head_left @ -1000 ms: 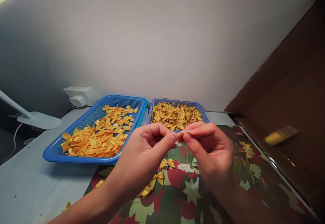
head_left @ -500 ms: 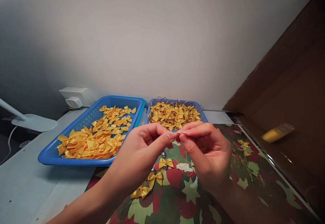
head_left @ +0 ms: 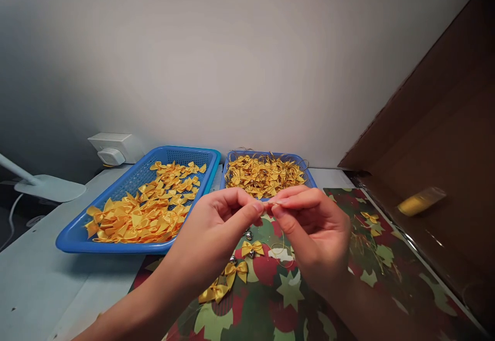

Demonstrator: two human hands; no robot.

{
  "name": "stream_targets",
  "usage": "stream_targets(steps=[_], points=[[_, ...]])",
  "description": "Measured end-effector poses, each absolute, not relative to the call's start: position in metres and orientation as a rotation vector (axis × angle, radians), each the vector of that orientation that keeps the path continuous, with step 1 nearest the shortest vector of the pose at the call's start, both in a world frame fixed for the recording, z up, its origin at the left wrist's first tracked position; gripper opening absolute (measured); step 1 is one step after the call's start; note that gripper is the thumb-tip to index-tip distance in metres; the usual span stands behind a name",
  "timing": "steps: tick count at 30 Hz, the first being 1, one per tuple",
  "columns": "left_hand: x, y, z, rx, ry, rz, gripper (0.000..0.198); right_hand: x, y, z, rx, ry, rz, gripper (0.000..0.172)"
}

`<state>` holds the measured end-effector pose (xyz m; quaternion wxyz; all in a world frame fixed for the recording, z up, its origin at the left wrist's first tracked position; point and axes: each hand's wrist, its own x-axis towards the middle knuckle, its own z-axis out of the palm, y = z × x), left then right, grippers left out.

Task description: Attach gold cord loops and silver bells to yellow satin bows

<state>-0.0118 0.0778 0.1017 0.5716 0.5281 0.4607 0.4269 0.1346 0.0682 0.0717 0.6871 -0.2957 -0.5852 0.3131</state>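
Observation:
My left hand point(head_left: 226, 220) and my right hand point(head_left: 319, 230) meet fingertip to fingertip above the patterned mat, both closed in a pinch. Between them runs a short stretch of thin gold cord point(head_left: 283, 239), and a loop of cord hangs below my right fingers. Under my hands lie yellow ribbon bows: one bow point(head_left: 252, 248) with a small silver bell on it, another bow point(head_left: 235, 274) and a third bow point(head_left: 215, 292) to the left. A silver jingle bell point(head_left: 249, 235) rests just behind them. My fingers hide the exact cord ends.
At the left stands a blue basket point(head_left: 112, 247) of loose yellow bows. Behind my hands, a smaller blue basket point(head_left: 310, 178) holds bows with gold cord loops. More cord point(head_left: 381, 258) and a bow point(head_left: 370, 217) lie right, beside a brown cardboard wall point(head_left: 436, 140). A white lamp base point(head_left: 58, 188) is far left.
Both hands keep their pinch, with only a very slight shift of the fingertips. The bows and baskets stay in place.

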Motion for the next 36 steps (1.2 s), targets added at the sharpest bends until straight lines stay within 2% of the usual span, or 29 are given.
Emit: stream_targets(steps=[11,24,29,36], points=[[-0.013,0.081,0.096,1.155,0.936,1.025,0.024,0.136,0.070,0.075,-0.633,-1.298,0.742,0.020],[-0.022,0.078,0.101,1.088,0.930,1.013,0.023,0.152,0.078,0.087,-0.667,-1.194,1.074,0.006],[-0.032,0.084,0.108,1.141,1.047,1.276,0.023,0.162,0.079,0.093,-0.715,-1.216,1.125,0.007],[-0.049,0.098,0.122,0.730,0.886,1.628,0.014,0.170,0.083,0.100,-0.727,-1.130,1.195,0.014]])
